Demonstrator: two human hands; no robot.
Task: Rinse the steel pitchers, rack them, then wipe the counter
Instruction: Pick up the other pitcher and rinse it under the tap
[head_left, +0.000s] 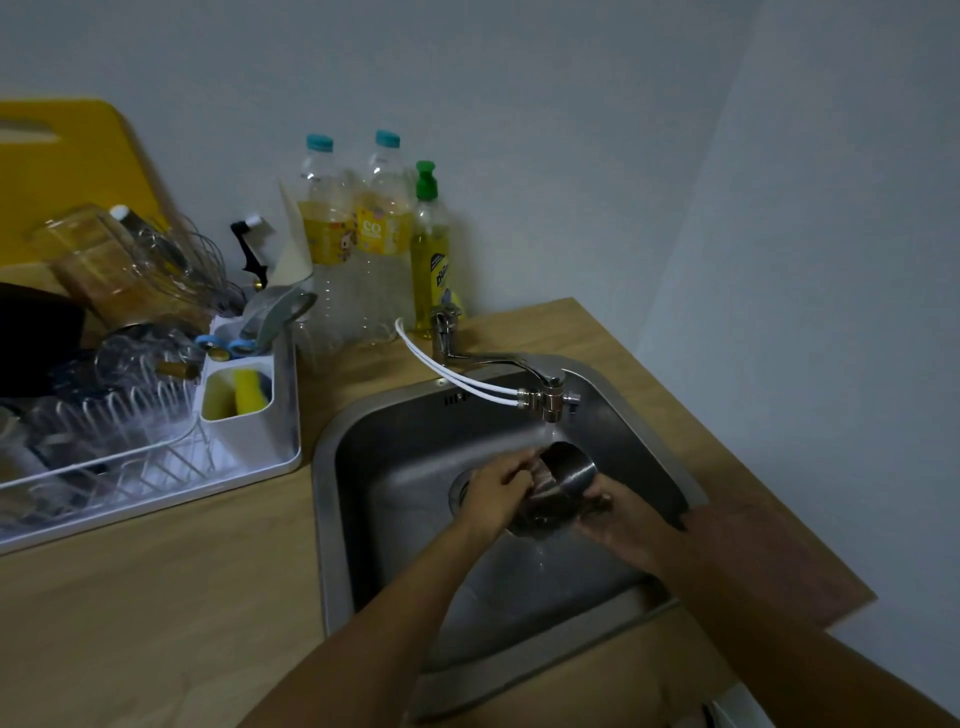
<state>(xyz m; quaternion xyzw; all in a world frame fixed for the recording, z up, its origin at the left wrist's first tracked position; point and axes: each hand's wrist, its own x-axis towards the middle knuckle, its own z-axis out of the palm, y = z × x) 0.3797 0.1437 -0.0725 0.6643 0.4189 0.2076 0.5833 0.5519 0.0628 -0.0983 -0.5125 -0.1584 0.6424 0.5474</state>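
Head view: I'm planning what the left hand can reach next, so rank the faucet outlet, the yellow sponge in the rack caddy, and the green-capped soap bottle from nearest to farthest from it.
From the left hand:
1. Faucet outlet, just above and right, over the sink.
2. Yellow sponge, left, in the rack's white caddy.
3. Soap bottle, behind the sink, by the wall.

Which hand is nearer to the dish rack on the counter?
Left. The left hand grips the steel pitcher on the side facing the dish rack; the right hand holds the pitcher's far side, farther from it.
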